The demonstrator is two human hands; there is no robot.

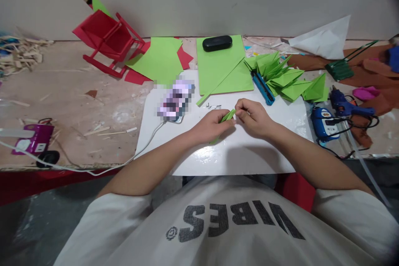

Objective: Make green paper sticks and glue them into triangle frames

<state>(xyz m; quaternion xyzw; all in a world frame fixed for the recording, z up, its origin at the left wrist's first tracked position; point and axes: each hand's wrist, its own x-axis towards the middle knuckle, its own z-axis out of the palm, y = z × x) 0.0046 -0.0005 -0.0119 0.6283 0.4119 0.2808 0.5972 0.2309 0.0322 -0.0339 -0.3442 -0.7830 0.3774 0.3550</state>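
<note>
A small folded piece of green paper (228,116) is between my hands, over the white board (199,158). My left hand (213,125) is closed round it, and part of the paper shows below the palm. At the paper's upper right end, my right hand (252,116) pinches with thumb and forefinger; the exact contact is too small to make out. Just beyond lie several small metallic bits (213,106). A blue utility knife (262,87) rests past my right hand, beside a heap of folded green paper pieces (283,77).
Green sheets (222,66) lie at the back under a black case (217,43). A phone (176,100) on a white cable is left of my hands. A red miniature chair (109,43) stands back left. To the right are a glue gun (349,102) and a blue power socket (324,124).
</note>
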